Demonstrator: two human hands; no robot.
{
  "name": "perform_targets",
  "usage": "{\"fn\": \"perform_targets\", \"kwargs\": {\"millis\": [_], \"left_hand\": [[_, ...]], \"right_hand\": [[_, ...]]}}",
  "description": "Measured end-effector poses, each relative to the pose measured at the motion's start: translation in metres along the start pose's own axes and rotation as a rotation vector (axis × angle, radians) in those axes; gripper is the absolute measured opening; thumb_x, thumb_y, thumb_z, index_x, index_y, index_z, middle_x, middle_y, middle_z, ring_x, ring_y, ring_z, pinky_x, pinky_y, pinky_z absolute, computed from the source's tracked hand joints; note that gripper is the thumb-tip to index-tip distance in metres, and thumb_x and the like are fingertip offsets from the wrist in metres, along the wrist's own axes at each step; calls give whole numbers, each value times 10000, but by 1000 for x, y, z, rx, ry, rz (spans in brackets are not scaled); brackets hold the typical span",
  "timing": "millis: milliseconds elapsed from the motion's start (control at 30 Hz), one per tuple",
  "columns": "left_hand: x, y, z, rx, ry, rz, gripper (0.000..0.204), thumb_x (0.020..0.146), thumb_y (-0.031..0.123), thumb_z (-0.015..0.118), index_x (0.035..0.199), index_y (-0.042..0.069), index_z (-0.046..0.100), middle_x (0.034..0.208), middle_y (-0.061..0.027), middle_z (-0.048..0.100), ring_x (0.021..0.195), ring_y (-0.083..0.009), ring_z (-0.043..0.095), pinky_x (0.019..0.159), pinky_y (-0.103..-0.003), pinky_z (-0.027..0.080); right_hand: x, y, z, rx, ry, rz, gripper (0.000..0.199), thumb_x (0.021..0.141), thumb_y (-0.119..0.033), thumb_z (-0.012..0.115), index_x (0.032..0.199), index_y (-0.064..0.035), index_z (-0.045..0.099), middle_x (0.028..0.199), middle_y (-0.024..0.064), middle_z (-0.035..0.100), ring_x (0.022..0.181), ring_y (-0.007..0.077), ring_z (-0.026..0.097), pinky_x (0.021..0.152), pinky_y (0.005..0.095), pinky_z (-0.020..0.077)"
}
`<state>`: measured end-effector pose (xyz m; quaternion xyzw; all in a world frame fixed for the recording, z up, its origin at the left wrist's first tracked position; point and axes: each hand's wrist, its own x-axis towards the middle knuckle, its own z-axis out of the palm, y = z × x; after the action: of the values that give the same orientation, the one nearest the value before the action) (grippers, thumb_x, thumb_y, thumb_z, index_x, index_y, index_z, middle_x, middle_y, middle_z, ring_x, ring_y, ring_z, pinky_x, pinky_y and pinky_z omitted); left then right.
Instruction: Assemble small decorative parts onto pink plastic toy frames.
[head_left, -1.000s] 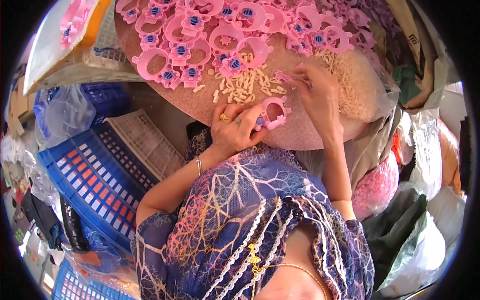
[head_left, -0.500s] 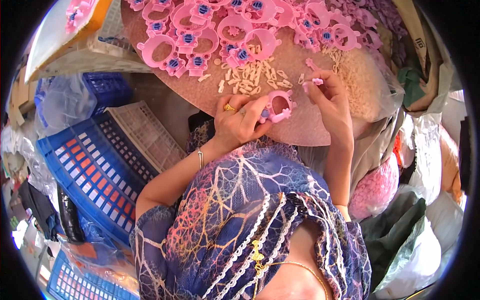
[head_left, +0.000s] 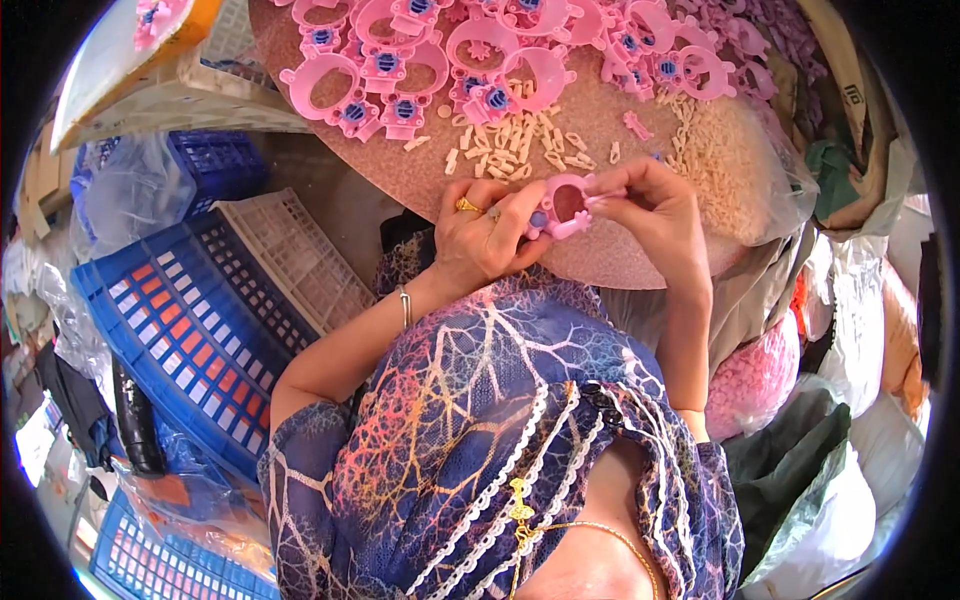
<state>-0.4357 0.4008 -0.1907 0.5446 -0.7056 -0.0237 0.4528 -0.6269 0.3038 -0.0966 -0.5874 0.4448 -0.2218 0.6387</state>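
Note:
My left hand (head_left: 487,232) is closed around a pink ring-shaped plastic toy part (head_left: 557,222) with a blue piece on it, held above the table's near edge. On the far side of that ring, my right hand (head_left: 660,205) pinches a small pink plastic piece (head_left: 603,193) against its rim; the fingers cover most of the piece. Just beyond my hands lie loose cream plastic clips (head_left: 512,142). One small pink piece (head_left: 637,125) rests by itself near the cream heap.
Many pink ring parts (head_left: 420,70) with blue pieces cover the far side of the round table (head_left: 600,265). A heap of cream parts (head_left: 725,175) sits at right. Blue crates (head_left: 190,330) stand at left; a bag of pink parts (head_left: 752,385) hangs at lower right.
My right hand has moved left and down, bringing the small pink piece from beside the cream heap to the ring part. My left hand has shifted slightly right with the ring part.

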Motion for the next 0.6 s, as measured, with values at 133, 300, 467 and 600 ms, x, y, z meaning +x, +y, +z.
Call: {"fn": "perform_targets", "kwargs": {"millis": [133, 300, 467, 600], "left_hand": [[-1, -1, 0, -3, -10, -3, 679, 619, 249, 870, 1219, 56, 618, 926, 16, 695, 794, -170, 648, 793, -339, 444], [-2, -1, 0, -4, -12, -16, 688, 609, 241, 865, 1227, 68, 616, 926, 11, 698, 801, -168, 650, 801, -341, 449], [2, 2, 1, -53, 21, -32, 624, 712, 259, 818, 1268, 86, 595, 716, 73, 660, 740, -129, 644, 804, -339, 408], [1, 2, 1, -39, 26, -34, 609, 712, 267, 817, 1255, 93, 603, 729, 75, 665, 738, -124, 642, 796, -329, 400]], "right_hand": [[7, -8, 18, -202, -13, -30, 156, 777, -4, 774, 881, -22, 659, 915, 53, 717, 832, 135, 665, 790, 272, 516], [14, -6, 20, -577, -93, -256, 197, 727, -50, 801, 863, -89, 663, 812, -9, 695, 770, 169, 675, 1131, 504, 334], [17, -3, 23, -551, -89, -246, 185, 735, -75, 803, 850, -101, 660, 777, -24, 690, 752, 153, 677, 1188, 557, 200], [18, -5, 22, -580, -85, -253, 169, 743, -86, 798, 831, -94, 654, 764, -21, 688, 717, 154, 671, 1191, 549, 206]]}}
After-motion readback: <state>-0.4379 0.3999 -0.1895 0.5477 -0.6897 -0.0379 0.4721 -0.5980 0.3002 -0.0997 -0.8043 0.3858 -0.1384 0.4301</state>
